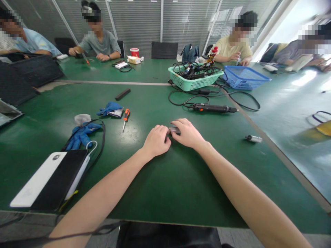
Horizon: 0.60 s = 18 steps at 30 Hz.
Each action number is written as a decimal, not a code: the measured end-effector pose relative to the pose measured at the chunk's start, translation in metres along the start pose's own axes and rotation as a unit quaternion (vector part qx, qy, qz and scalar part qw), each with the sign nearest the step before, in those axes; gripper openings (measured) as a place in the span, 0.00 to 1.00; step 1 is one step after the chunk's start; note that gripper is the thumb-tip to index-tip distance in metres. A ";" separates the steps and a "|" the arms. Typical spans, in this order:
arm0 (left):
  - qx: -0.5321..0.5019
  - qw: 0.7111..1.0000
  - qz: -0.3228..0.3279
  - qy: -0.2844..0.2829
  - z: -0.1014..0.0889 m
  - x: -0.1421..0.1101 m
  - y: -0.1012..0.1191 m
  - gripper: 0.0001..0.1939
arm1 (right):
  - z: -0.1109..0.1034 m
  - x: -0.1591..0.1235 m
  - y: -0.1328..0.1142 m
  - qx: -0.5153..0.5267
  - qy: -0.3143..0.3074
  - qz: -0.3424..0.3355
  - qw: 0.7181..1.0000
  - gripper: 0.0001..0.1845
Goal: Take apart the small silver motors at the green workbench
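At the near edge of the bench (181,193), left side, we have a flat black-and-white slab (50,181), with a slim white block (79,177) lying along its right side. Just beyond: a blue glove (82,134), with a black cable (103,137) looping past it.

Mid-bench, our two bare hands are close together. Our right hand (187,132) has a small grey piece (175,130) between thumb and fingers, low over the bench; its near part is hidden by the hand. Our left hand (156,141) is curled at the piece's left end, fingers bent in; we can't tell if they grip it or just touch.

Well off to the right, a silver-and-black cylinder (253,138) lies on its side. Left of our hands: orange-handled screwdriver (126,120), tip toward us, and a second blue glove (110,109) near it.

Farther out, we see a black power driver (216,108) lying on the right, cord looped behind it, and a dark bar (122,94) on the left. Behind the driver: green basket (192,82) full of cables and tools, blue basket (245,77) just beside it. Far side: co-workers seated, red tub (134,52) among their stuff.
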<state>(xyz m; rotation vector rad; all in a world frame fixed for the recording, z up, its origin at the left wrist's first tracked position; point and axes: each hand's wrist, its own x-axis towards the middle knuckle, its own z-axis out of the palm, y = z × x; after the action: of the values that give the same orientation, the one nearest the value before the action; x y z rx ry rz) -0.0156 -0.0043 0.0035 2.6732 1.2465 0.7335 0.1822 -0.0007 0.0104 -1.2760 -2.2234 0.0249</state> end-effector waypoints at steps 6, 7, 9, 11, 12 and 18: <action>0.000 1.000 -0.007 0.012 0.000 0.000 -0.002 0.07 | 0.010 0.000 0.005 0.026 -0.034 0.017 0.999 0.16; 0.000 1.000 -0.008 0.013 0.000 0.000 -0.002 0.07 | 0.009 -0.002 0.005 0.028 -0.033 0.022 0.999 0.16; 0.000 1.000 -0.013 0.015 0.001 0.000 -0.002 0.08 | 0.008 -0.007 0.002 0.029 -0.030 0.023 0.999 0.15; 0.000 1.000 -0.017 0.014 0.001 0.000 -0.002 0.10 | 0.007 -0.012 -0.002 0.026 -0.031 0.014 0.999 0.15; -0.001 1.000 -0.016 0.012 0.002 0.000 -0.002 0.10 | 0.006 -0.014 -0.004 0.022 -0.033 0.009 0.999 0.15; 0.007 0.999 0.027 -0.024 0.003 0.000 -0.001 0.06 | 0.002 -0.029 -0.012 0.012 -0.040 -0.002 0.999 0.11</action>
<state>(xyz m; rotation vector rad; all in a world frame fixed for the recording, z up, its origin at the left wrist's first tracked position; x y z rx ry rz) -0.0147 -0.0028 0.0003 2.7280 1.1757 0.6646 0.1827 -0.0299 -0.0009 -1.2778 -2.2852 0.1030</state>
